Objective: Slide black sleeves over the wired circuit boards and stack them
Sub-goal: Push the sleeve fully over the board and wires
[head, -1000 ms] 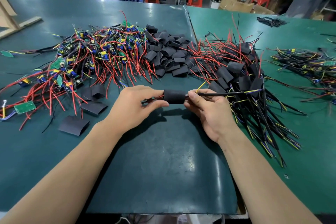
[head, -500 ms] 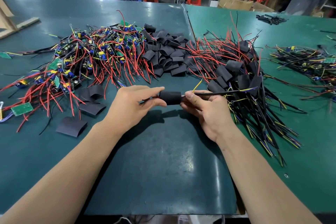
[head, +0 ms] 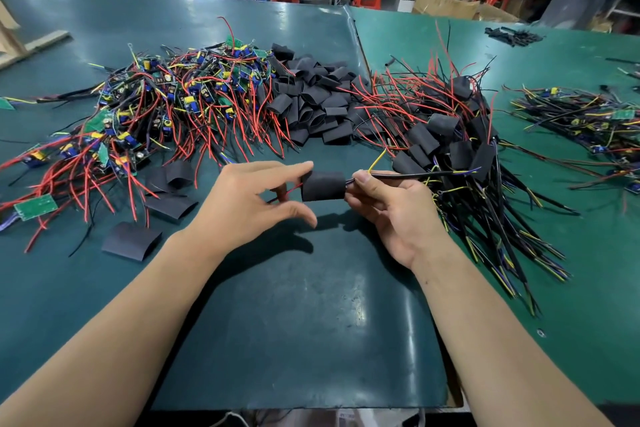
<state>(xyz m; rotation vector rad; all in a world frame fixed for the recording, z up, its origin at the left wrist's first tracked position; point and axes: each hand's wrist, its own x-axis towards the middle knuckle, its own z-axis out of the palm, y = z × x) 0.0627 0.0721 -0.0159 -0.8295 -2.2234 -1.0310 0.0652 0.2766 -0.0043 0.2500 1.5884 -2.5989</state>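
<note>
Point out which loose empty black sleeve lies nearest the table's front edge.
The flat black sleeve lying alone, left of the left forearm. The other two loose sleeves sit farther back, beside the red wires.

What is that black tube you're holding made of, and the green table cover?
The black sleeve looks like thin matte plastic or rubber tubing: loose ones lie flattened and creased. The table cover seems a smooth rubbery mat, since it shines under the lights.

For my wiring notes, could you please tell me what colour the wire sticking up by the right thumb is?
Yellow: the wire rises beside the right hand, seen in the head view.
</note>
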